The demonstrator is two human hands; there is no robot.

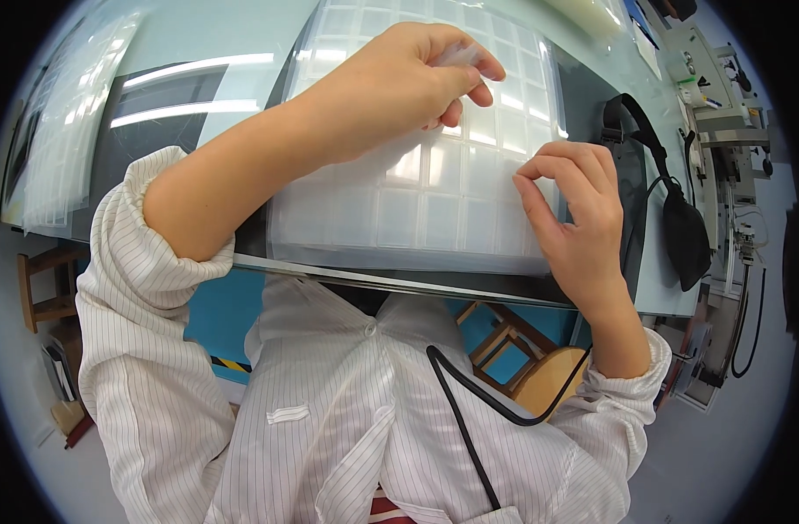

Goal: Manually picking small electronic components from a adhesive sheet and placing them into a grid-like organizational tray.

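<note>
A translucent plastic tray with a grid of square pockets lies in front of me, apparently on a stack of similar trays. Over its far middle part, my left hand is closed, with a crumpled piece of clear plastic between thumb and fingers. My right hand hovers at the tray's right side. Its thumb and forefinger tips come together in a pinch, and anything between them is too small to make out. The left forearm hides part of the tray's left side.
Another stack of clear trays stands at the far left of the glass-topped table. A black strap with a pouch lies to the right. Beyond it is bench equipment. A wooden stool sits below the table edge.
</note>
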